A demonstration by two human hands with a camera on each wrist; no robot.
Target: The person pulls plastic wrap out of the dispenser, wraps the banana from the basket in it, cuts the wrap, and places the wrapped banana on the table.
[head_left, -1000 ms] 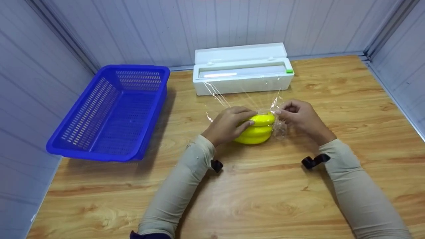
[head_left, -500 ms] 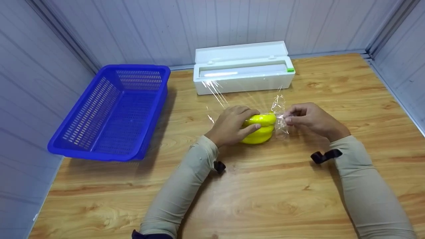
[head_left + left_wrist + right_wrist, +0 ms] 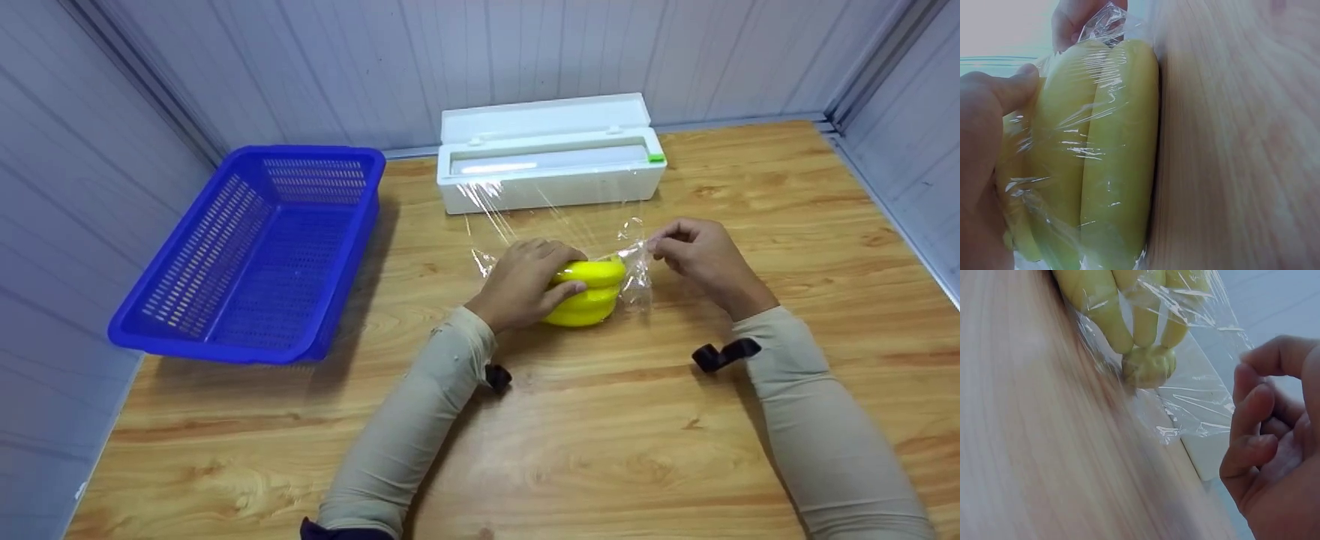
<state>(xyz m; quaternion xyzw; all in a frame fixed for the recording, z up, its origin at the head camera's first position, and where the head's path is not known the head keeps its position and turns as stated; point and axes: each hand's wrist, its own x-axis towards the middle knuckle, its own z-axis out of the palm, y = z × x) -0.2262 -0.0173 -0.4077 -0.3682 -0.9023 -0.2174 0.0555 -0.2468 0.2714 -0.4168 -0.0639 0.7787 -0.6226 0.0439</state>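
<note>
A bunch of yellow bananas (image 3: 589, 296) lies on the wooden table, wrapped in clear cling film (image 3: 637, 276). My left hand (image 3: 525, 285) grips the bunch from its left side, fingers over the top and thumb across the front. In the left wrist view, the film is creased tightly over the bananas (image 3: 1120, 146). Right of the bunch, my right hand (image 3: 709, 262) pinches an edge of the film between thumb and forefinger. Loose film spreads past the stem end (image 3: 1148, 367) in the right wrist view. Behind, film runs back to a white dispenser box (image 3: 551, 193).
The dispenser's lid (image 3: 544, 118) stands raised near the back wall (image 3: 525, 52), with a green slider (image 3: 656, 158) at its right end. A blue slotted basket (image 3: 322, 300) stands on the left of the wooden table (image 3: 600, 450).
My right hand has drawn the film edge rightward, then lifted slightly up and back toward the dispenser. My left hand and the bananas have shifted a little to the right.
</note>
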